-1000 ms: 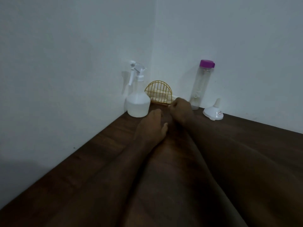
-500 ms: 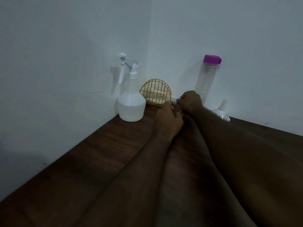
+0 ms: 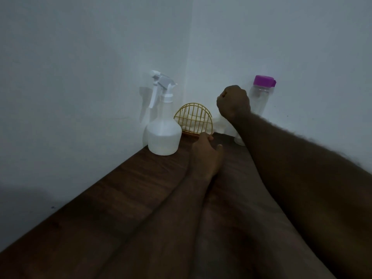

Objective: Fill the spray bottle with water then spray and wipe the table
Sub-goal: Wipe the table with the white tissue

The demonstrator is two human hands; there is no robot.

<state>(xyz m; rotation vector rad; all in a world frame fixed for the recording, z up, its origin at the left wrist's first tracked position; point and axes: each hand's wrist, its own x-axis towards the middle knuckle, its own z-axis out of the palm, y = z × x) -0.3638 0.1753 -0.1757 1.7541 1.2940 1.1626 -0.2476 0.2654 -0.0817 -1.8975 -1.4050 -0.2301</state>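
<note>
A white spray bottle [image 3: 164,135] stands in the table's far corner, trigger head screwed on. Right of it is a gold wire napkin holder [image 3: 193,119] with white tissue inside. My left hand [image 3: 205,154] lies on the wooden table [image 3: 120,188], fingertips touching the holder's base. Raised above the holder, my right hand [image 3: 233,103] is clenched, and a pale white tissue [image 3: 219,122] hangs from under it towards the holder. A clear water bottle [image 3: 261,99] with a purple cap stands by the wall behind my right hand.
White walls meet in the corner just behind the objects. A white object [image 3: 239,140] peeks out below my right forearm, mostly hidden. The table's left edge runs along the left wall.
My right hand has lifted from the holder's base up and to the right, drawing white tissue with it. My left hand has slid forward to the holder's base.
</note>
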